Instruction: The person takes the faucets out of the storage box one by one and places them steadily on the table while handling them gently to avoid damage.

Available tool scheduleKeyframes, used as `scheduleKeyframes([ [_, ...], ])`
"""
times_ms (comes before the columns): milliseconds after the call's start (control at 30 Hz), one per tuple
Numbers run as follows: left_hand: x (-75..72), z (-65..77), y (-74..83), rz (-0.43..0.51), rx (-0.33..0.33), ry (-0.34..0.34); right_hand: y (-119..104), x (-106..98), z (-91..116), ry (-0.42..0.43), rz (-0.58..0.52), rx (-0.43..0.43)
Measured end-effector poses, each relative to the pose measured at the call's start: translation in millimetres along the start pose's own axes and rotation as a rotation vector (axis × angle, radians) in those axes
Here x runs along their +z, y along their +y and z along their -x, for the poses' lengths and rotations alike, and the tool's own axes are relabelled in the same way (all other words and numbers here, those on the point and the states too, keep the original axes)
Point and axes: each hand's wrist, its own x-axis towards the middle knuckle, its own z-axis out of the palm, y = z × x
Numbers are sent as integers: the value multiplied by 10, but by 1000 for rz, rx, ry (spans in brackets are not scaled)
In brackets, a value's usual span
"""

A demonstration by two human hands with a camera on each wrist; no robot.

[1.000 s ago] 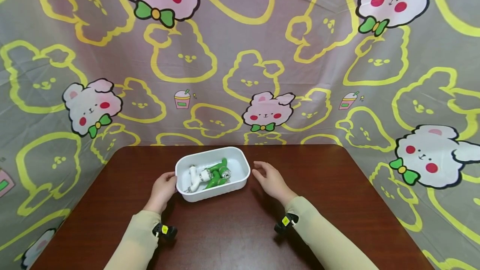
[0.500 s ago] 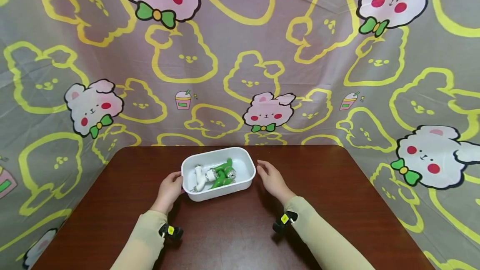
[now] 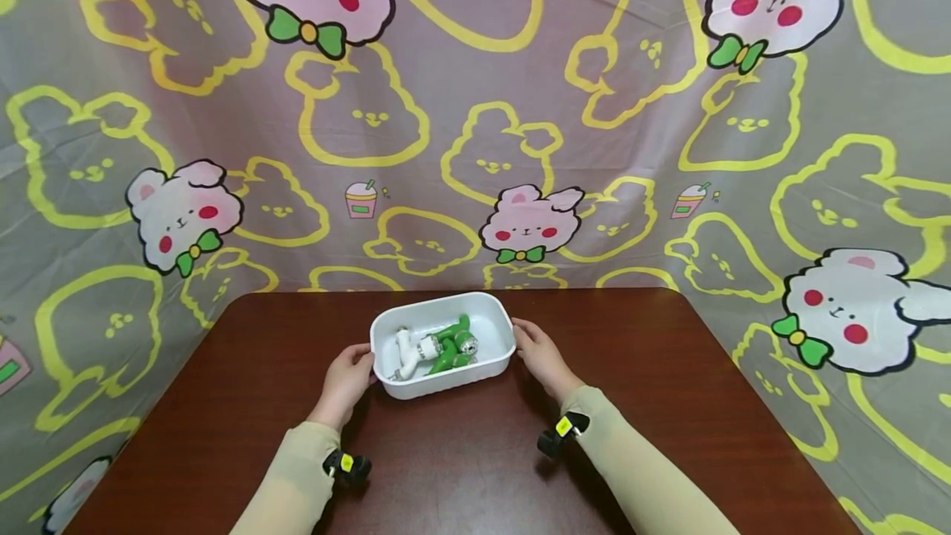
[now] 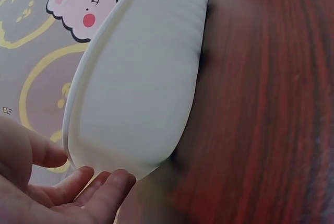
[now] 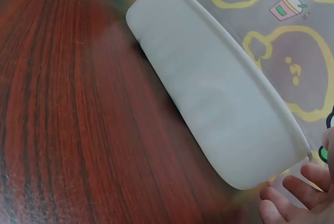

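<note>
Tray: the white tray (image 3: 449, 381) is at the far middle part of the brown table (image 3: 446, 469), slightly askew, between the two hands.
Left hand: the left hand (image 3: 346, 382) is at the tray's left end; thumb by the rim, fingertips against the outer wall, fingers extended rather than wrapped round it.
Right hand: the right hand (image 3: 545, 359) is at the right end, fingers loosely extended beside the wall; firm contact cannot be told.
Contents: white pieces (image 3: 428, 348) on the left and green pieces (image 3: 447, 356) on the right, bent, with silvery ends, crowded together; exact count unclear.
Obstructions: the tray's outer side fills much of both wrist views and hides its contents there.
Wrists: black devices (image 3: 349, 466) with yellow tags, over beige sleeves (image 3: 293, 477).
Backdrop: patterned cloth (image 3: 446, 64) rises just behind the table's far edge and along both sides.
</note>
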Motion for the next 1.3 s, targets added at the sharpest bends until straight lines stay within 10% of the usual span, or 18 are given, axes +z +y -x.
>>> scheduleKeyframes([
  [1300,-12,120,-53,-81,93,-33,46,-27,58,-56,-77,-30],
])
